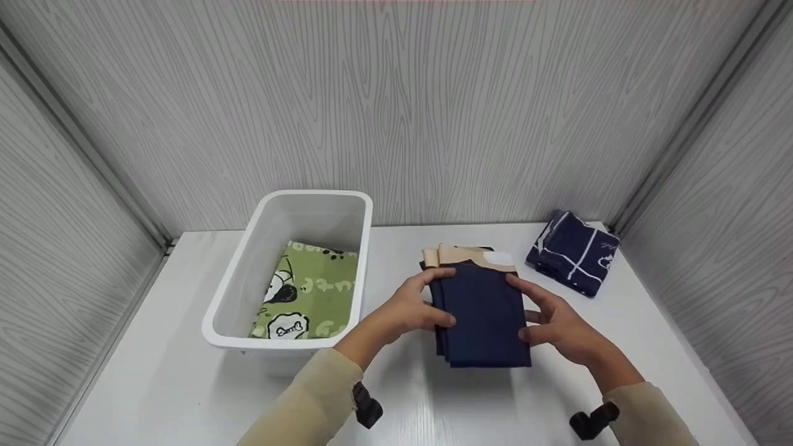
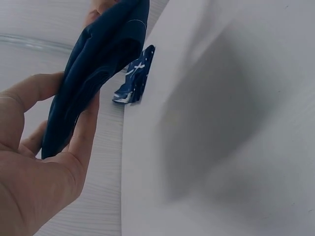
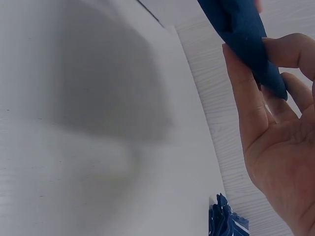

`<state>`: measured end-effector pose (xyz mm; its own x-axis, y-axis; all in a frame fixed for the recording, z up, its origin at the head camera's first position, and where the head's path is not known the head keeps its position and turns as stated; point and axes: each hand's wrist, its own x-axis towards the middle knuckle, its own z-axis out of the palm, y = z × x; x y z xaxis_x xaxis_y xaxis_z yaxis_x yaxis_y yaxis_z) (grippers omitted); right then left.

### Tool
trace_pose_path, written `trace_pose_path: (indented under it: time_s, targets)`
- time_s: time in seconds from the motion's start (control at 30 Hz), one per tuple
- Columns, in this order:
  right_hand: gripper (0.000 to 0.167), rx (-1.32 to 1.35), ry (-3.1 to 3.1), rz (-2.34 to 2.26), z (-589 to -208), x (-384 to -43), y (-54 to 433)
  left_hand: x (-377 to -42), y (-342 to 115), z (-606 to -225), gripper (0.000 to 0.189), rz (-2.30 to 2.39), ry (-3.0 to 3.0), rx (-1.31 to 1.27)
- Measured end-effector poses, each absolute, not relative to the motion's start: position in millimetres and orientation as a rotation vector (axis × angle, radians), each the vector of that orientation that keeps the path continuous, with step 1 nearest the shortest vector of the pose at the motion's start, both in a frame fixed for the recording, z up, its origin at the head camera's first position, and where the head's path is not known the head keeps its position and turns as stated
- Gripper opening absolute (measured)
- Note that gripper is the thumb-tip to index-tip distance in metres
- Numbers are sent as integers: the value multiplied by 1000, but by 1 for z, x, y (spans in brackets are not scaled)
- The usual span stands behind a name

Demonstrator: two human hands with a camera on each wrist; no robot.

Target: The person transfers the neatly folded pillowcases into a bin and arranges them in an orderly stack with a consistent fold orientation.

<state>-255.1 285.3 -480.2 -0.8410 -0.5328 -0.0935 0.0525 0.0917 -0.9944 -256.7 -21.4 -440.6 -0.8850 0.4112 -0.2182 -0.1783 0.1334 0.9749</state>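
A folded navy cloth (image 1: 486,316) with a tan and white strip along its far edge is held above the white table. My left hand (image 1: 412,306) grips its left edge, thumb on the near face and fingers at the side and behind. On the opposite edge my right hand (image 1: 560,325) pinches the cloth between thumb and fingers. In the left wrist view the folded layers of the navy cloth (image 2: 93,69) show edge-on, off the table. The right wrist view shows the cloth's corner (image 3: 246,39) between thumb and fingers.
To the left stands a white plastic bin (image 1: 217,310) with a folded green printed cloth (image 1: 322,291) inside. Another folded navy cloth with white lines (image 1: 576,251) lies at the table's back right. Grey wood-grain panels (image 1: 396,111) enclose the white table (image 1: 161,371).
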Motion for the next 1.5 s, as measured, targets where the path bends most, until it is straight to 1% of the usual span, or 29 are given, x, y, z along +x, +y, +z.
trace_pose_path:
  time_s: [0.33, 0.83, 1.27, 1.5]
  targets:
    - [100, -494, 1954, -1834, -466, -257, 281, -252, -24, -421, 87, 1855, 1944, 250]
    - [100, -554, 1931, -1854, -450, -260, 270, -249, -37, -402, 89, 1878, 1927, 294]
    - [106, -765, 1867, -1773, -439, -265, 259, -247, -52, -399, 91, 1890, 1843, 311]
    - [107, -824, 1918, -1744, -435, -265, 252, -245, -58, -396, 97, 1882, 1857, 287]
